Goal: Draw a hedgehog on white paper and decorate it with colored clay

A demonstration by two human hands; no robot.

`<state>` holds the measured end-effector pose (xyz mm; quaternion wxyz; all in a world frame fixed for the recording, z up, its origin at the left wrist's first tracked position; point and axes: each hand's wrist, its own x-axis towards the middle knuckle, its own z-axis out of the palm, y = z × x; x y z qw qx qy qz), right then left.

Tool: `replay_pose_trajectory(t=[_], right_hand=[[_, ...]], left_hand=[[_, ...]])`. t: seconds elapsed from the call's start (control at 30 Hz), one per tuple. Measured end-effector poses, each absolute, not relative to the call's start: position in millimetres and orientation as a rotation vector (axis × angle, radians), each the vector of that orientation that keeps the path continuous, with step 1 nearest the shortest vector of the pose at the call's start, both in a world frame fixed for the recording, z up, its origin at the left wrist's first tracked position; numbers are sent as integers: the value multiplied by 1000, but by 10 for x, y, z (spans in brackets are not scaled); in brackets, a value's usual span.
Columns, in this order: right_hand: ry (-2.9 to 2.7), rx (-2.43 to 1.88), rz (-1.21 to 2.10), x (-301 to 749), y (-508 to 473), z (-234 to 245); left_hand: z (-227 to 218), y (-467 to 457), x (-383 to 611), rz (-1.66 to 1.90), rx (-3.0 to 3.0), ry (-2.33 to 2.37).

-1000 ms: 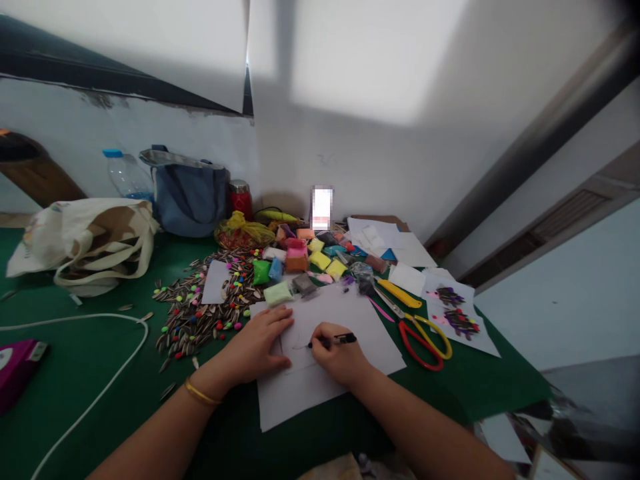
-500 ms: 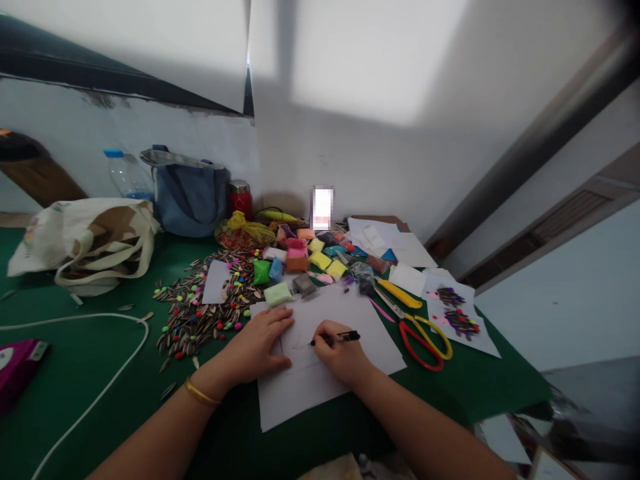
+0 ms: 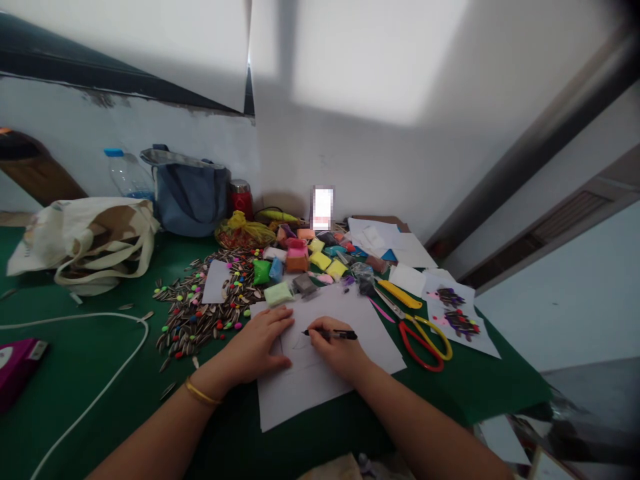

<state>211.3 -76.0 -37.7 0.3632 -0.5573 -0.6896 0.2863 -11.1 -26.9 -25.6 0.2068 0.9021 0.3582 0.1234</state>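
White paper sheets (image 3: 285, 400) lie stacked on the green table in front of me. My left hand (image 3: 260, 343) rests flat on the left part of the top sheet, fingers spread. In my right hand (image 3: 335, 350) is a black pen (image 3: 343, 335), its tip on the paper. Thin curved lines show beside the tip. Scissors (image 3: 425, 341) with one red and one yellow handle lie right of the paper, near a yellow utility knife (image 3: 400, 293). Beyond the paper are several coloured clay packets (image 3: 279, 293).
A pile of striped sunflower seeds (image 3: 193, 320) with coloured pompoms spreads to the left. A white cable (image 3: 107, 387) curves nearby. Behind stand a blue bag (image 3: 193, 200) and a lit phone (image 3: 323, 208). A sheet with seed-covered figures (image 3: 463, 323) lies at right.
My right hand has shifted the pen tip slightly up and left, and a longer curved line shows on the paper. My left hand stays in place.
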Motion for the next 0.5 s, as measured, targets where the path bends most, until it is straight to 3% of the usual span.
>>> replay_pose_trajectory(t=[0.5], right_hand=[[-1834, -1462, 742, 2102, -765, -338]], left_hand=[[-235, -272, -104, 365, 2503, 991]])
